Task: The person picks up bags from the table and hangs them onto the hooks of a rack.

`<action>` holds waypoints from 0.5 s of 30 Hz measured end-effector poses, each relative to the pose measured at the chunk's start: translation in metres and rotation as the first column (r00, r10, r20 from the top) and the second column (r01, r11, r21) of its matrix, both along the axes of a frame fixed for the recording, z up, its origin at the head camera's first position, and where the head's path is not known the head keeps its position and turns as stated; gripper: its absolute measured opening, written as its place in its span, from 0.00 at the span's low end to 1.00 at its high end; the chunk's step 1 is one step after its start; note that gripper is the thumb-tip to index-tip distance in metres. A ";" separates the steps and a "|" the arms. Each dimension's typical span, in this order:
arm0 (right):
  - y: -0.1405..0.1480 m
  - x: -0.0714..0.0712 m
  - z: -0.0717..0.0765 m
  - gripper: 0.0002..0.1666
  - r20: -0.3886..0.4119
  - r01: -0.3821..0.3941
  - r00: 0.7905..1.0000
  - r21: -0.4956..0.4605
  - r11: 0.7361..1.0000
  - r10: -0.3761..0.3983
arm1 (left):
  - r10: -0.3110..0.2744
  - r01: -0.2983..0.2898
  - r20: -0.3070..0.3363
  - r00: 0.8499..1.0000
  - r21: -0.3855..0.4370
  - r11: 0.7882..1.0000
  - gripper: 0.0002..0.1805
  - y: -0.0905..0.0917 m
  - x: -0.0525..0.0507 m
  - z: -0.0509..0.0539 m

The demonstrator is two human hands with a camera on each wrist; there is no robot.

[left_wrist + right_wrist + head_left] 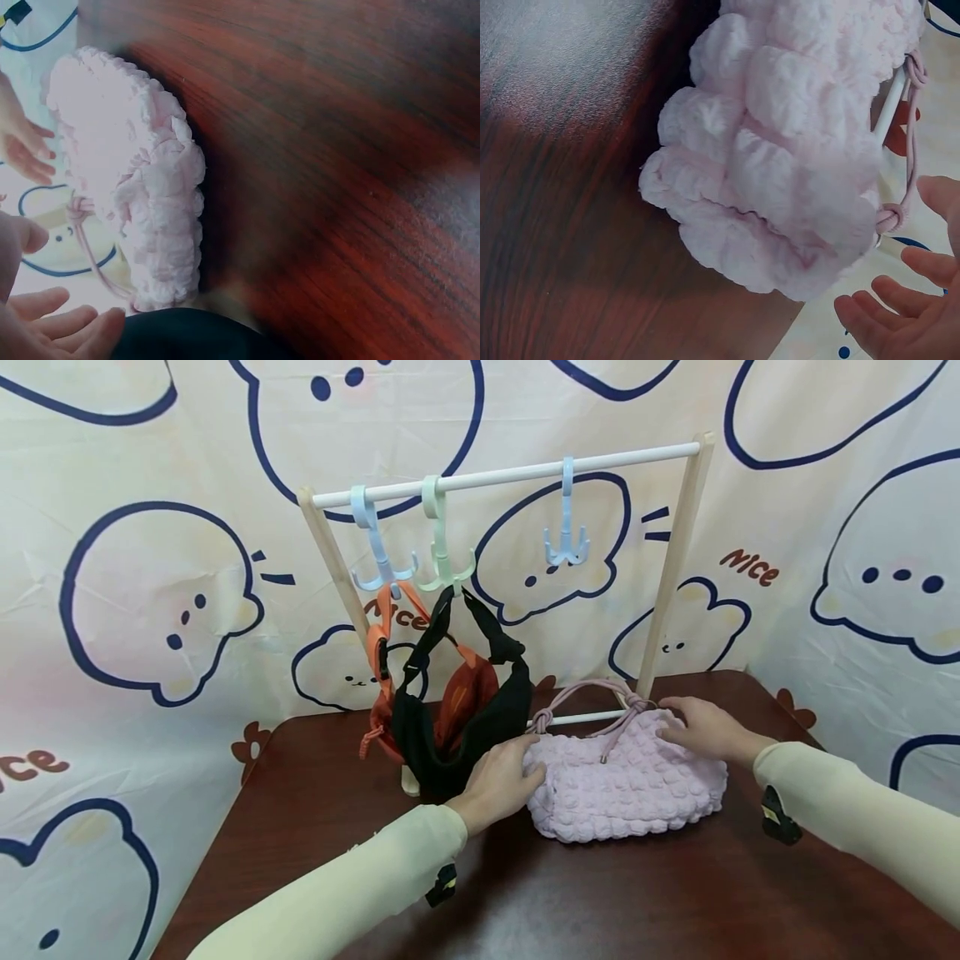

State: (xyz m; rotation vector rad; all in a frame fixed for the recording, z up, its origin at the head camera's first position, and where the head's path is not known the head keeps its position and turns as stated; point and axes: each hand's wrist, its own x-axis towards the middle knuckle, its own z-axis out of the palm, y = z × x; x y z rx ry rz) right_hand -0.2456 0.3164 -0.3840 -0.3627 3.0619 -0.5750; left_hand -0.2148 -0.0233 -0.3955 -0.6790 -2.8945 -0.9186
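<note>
Flanking the pink bag [630, 785], my left hand [501, 777] and right hand [703, 727] have fingers loosely spread; I cannot tell whether either touches it. The bag sits on the table [600, 906] before the rack [677, 552], where a black bag [442, 772] hangs from a green hook [441, 539] and an orange bag [463, 697] from a blue hook [377, 545].

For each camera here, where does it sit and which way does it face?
Head: worn on the head, facing forward and down at rack, pink bag and table; left hand, right hand and sleeves show.
Left wrist: worn there, facing pink bag and table; both hands show partly, at left.
Right wrist: worn there, facing one end of the pink bag; right hand partly shows, lower right.
Both wrist views share the pink bag and table.
</note>
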 end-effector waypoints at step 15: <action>0.003 -0.002 -0.019 0.48 0.054 -0.123 0.991 0.024 0.992 0.121 | -0.062 0.071 0.069 0.996 -0.137 0.988 0.31 0.007 -0.008 -0.023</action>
